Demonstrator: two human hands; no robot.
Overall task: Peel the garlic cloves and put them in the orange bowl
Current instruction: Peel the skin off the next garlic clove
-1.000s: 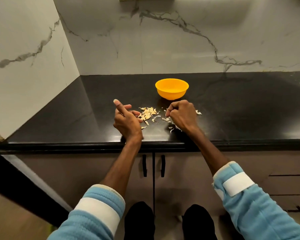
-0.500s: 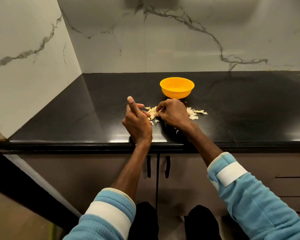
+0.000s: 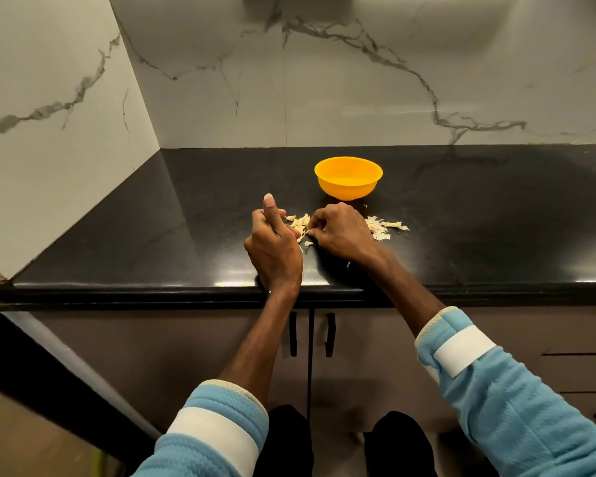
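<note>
- While both hands are meeting over the peel litter, the left hand (image 3: 274, 251) is curling w/ its index finger sticking up, and the right hand (image 3: 341, 232) is pinching sth pale at its fingertips (image 3: 313, 226) – prob. a garlic clove (image 3: 307, 232) or a bit of skin; too small to tell which.
- Left grip: fingers are folding inward toward the same spot, but can't tell if they're actually clamping anything.
- Clove is sitting between the two hands, just above the black surface (image 3: 479, 215), near the orange bowl (image 3: 348, 179), which is standing behind the right hand.
- Papery skins (image 3: 381, 227) are lying scattered either side of the right hand.
- Handling, as a guess: clove is looking small, light, firm; peeled flesh prob. getting slick/sticky, so a fingertip pinch across its sides is suiting it best. Skin is looking thin, brittle and apt to tear, so picking at the tip or root end w/ a nail seems the way in.
- Bowl contents: not showing from this angle.
</note>
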